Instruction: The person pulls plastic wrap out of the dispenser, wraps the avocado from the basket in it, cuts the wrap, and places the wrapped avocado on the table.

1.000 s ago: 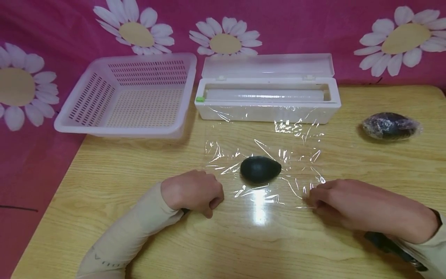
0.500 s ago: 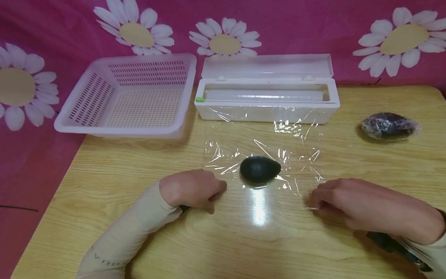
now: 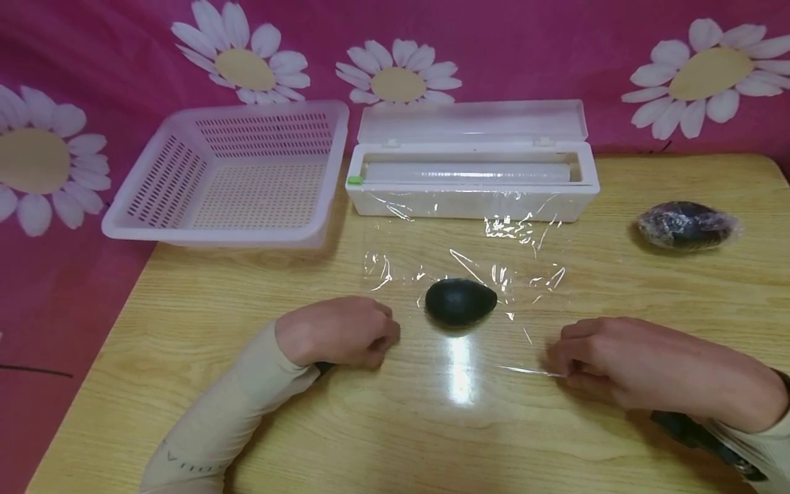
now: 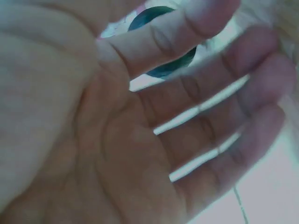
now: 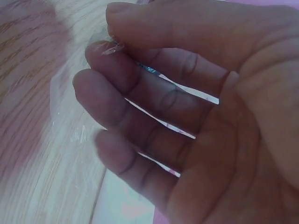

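A smooth, dark green avocado-shaped object (image 3: 460, 302) lies on a clear sheet of cling film (image 3: 453, 257), drawn out from its dispenser (image 3: 472, 199). My right hand (image 3: 654, 363) pinches the film's near right corner between thumb and finger; a bit of film (image 5: 112, 48) shows at the fingertips in the right wrist view. To the left of the dark object, my left hand (image 3: 339, 333) is low over the table by the film's near left side. Its fingers look fairly straight in the left wrist view, but its thumb tip and any grip on the film are hidden.
The white dispenser's lid (image 3: 472, 122) stands raised, with a film roll (image 3: 469, 171) inside and a green slider (image 3: 355, 180) at its left end. A pale pink basket (image 3: 336, 171) stands at back left. A similar dark object wrapped in film (image 3: 688, 226) lies at right.
My left hand's thumb and fingers have come together, with the hand shifting slightly. Creases in the film's near part have smoothed out, and its near edge now shows as a line at my right fingertips.
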The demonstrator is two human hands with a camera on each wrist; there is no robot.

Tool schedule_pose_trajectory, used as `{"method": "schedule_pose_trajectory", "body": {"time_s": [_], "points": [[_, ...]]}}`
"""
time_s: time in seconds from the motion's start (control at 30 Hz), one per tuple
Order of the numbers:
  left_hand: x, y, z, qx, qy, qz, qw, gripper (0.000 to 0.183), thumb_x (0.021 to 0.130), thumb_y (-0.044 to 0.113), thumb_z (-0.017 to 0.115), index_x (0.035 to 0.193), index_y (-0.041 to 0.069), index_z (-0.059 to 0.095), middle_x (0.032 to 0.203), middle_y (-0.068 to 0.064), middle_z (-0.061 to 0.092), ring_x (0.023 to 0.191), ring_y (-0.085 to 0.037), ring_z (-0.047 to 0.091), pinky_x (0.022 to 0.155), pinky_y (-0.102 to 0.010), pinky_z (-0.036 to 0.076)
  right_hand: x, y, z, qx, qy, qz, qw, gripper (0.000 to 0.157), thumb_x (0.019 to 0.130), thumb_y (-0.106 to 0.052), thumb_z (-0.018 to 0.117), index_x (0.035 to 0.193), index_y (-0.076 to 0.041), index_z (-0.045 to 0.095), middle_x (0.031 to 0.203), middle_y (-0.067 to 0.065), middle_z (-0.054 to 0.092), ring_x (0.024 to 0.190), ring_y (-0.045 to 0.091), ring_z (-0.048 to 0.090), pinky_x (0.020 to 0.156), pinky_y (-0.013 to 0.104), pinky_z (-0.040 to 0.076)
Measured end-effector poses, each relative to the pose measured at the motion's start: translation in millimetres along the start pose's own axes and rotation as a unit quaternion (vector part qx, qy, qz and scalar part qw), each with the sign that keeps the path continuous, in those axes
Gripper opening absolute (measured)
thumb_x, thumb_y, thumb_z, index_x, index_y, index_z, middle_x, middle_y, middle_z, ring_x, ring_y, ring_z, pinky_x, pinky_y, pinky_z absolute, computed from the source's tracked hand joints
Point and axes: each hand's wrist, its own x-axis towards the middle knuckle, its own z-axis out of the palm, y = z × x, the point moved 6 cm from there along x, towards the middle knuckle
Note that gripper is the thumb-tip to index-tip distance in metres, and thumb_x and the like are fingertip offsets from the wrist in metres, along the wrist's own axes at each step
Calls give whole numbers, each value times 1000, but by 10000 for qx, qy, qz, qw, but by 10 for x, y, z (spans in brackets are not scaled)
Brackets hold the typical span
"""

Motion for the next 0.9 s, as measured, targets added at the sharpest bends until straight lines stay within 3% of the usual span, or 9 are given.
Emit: {"method": "schedule_pose_trajectory", "body": {"time_s": [0.2, 0.37, 0.5, 0.7, 0.9], "points": [[-55, -11, -15, -151, -37, -289, 9995, 27, 73, -3, 59, 67, 19, 46, 65, 10, 42, 60, -6, 41, 55, -19, 33, 13, 15, 27, 219, -286, 396, 9986, 21, 89, -16, 80, 92, -33, 68, 87, -25, 58, 77, -10, 47, 64, 21, 51], [-96, -3, -23, -206, 41, -405, 9990, 29, 79, -9, 53, 74, 17, 44, 65, 10, 34, 61, -7, 36, 54, -19, 29, 12, 33, 24, 277, -345, 663, 9968, 22, 89, -13, 79, 91, -33, 69, 87, -24, 61, 75, -9, 47, 63, 20, 50], [-138, -21, -49, -130, 177, -506, 9985, 25, 87, -7, 52, 78, 16, 47, 69, 9, 37, 65, -10, 37, 58, -21, 33, -9, 45, -9, 64, -130, 762, 9970, 24, 87, -12, 81, 90, -32, 69, 86, -24, 62, 74, -10, 48, 62, 21, 50], [-209, -24, -116, 285, 505, -552, 9968, 18, 99, 8, 59, 84, 16, 54, 77, 6, 54, 72, -11, 52, 72, -25, 48, -55, 46, -60, -174, 207, 700, 9972, 32, 83, -5, 82, 91, -32, 68, 85, -25, 60, 75, -11, 49, 64, 21, 52], [-267, 14, -196, 479, 773, -475, 9947, 18, 99, 2, 57, 86, 14, 56, 77, 6, 55, 75, -11, 55, 73, -25, 49, -90, 14, -113, -338, 639, 394, 9966, 35, 79, -3, 84, 90, -31, 67, 84, -26, 57, 74, -13, 45, 61, 14, 47]]}}
